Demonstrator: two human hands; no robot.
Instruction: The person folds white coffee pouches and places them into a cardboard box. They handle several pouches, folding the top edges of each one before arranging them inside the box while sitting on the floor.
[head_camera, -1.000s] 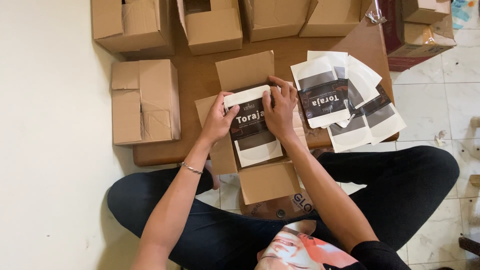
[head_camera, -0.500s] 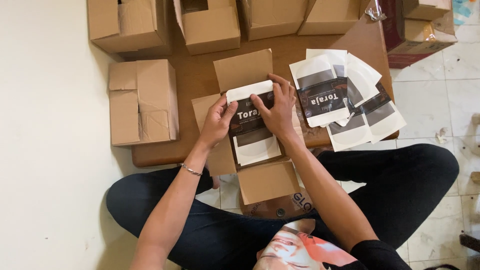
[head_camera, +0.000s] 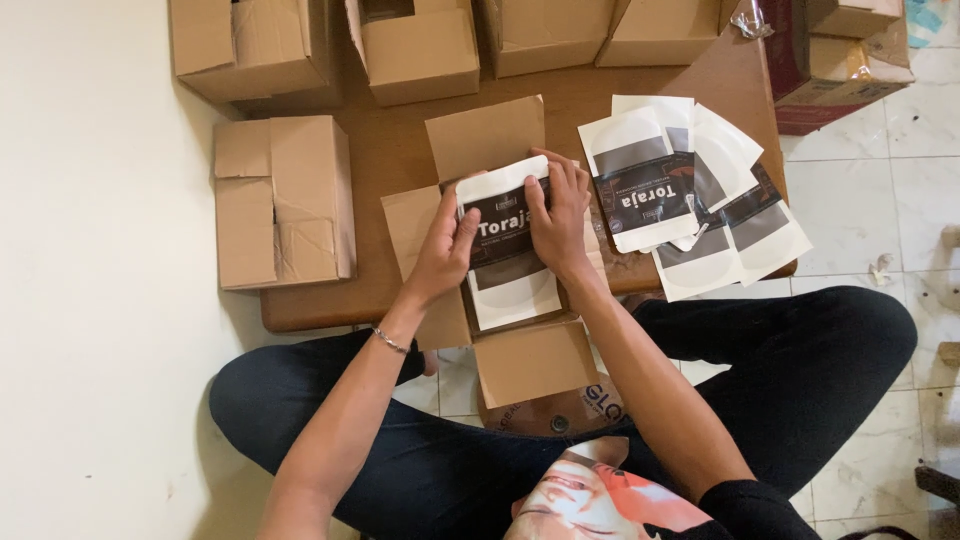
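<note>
Both hands, left and right, are gripping one pouch entering the box; the pile is waiting unpacked.

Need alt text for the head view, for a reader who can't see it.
Both hands, left hand and right hand, press a white-and-dark pouch into an open cardboard box on a low wooden table. More pouches lie fanned to the right.
</note>
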